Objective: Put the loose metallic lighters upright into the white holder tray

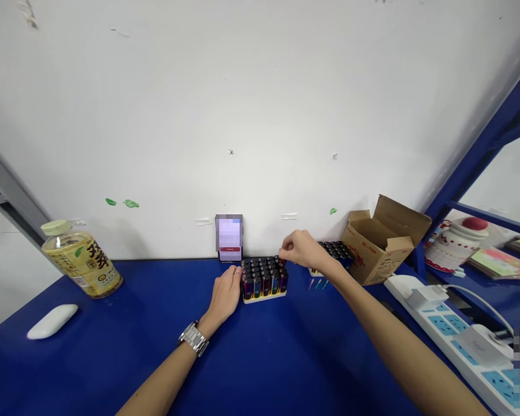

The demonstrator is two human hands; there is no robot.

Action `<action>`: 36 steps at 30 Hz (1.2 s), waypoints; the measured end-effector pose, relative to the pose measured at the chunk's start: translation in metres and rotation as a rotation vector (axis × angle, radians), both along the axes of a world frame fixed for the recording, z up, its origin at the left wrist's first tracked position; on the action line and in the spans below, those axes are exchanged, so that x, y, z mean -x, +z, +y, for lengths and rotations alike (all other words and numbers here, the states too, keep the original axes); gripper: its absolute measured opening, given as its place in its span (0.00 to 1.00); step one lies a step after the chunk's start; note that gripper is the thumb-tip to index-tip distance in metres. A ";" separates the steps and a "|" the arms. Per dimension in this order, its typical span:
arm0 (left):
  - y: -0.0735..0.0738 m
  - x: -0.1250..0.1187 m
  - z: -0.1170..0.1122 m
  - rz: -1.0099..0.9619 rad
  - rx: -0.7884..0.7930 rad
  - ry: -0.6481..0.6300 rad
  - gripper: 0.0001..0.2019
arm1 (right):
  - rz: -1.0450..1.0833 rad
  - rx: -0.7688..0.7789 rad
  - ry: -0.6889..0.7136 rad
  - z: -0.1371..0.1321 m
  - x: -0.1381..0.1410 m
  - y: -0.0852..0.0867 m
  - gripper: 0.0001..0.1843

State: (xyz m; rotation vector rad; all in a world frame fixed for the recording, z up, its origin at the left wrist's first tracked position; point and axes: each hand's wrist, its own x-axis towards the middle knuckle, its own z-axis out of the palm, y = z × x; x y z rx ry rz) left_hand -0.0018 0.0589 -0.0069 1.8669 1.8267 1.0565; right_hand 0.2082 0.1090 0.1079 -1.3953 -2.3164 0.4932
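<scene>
A tray of several dark lighters point(264, 278) stands on the blue table point(134, 323) near the white wall. My left hand point(226, 293), with a metal watch on its wrist, rests against the tray's left side with its fingers curled. My right hand point(298, 249) hovers over the tray's back right corner, its fingers pinched at a lighter top there. A second tray of lighters point(335, 254) sits behind my right forearm.
A phone point(229, 238) leans against the wall behind the tray. A yellow drink bottle point(81, 259) and a white mouse-like object point(52, 321) lie at left. At right are an open cardboard box point(381, 238) and a white power strip point(450, 323), with a blue shelf frame beyond.
</scene>
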 end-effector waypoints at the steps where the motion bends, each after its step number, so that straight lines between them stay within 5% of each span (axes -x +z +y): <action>1: 0.000 0.000 0.000 0.001 0.002 -0.002 0.17 | 0.018 -0.018 0.005 0.001 -0.002 0.003 0.11; 12: 0.002 0.000 -0.001 0.021 -0.002 0.009 0.18 | 0.297 0.392 0.019 0.002 -0.013 -0.024 0.13; 21: 0.001 0.000 -0.001 0.012 -0.004 0.003 0.18 | 0.150 0.150 0.031 -0.003 -0.008 -0.022 0.07; 25: 0.001 0.000 -0.001 -0.003 0.010 -0.011 0.18 | 0.150 0.130 0.134 -0.002 -0.009 -0.029 0.09; 36: 0.001 0.000 0.001 -0.034 0.028 -0.016 0.17 | 0.108 0.107 0.052 -0.002 -0.016 -0.030 0.09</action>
